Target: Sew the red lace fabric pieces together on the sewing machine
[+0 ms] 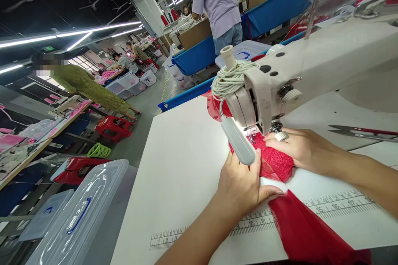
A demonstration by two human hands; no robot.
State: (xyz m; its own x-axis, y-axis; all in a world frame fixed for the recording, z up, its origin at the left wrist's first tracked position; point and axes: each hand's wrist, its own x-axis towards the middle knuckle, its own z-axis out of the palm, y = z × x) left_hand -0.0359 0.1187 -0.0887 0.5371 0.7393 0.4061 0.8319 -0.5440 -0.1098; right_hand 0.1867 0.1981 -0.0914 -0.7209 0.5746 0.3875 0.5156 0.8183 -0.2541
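Observation:
A white sewing machine (267, 95) stands over the work surface, its needle area above a piece of red lace fabric (278, 158). My left hand (239, 180) lies on the left side of the fabric, fingers spread and thumb stretched out to the right. The grey lamp head (239, 143) on the machine hides part of its fingers. From the right, my right hand (300, 147) has its fingers together on the lace, close to the presser foot; a machine knob partly covers them. Sheer red cloth (306, 225) trails from the lace over the table's front edge.
Thread snips (363, 132) lie right of my right hand. A printed ruler scale (251, 224) runs along the white table (174, 165). Lidded plastic boxes (83, 211) stand left of it. A person in a lilac shirt (217, 4) is beyond the machine; another in green (90, 87) stands left.

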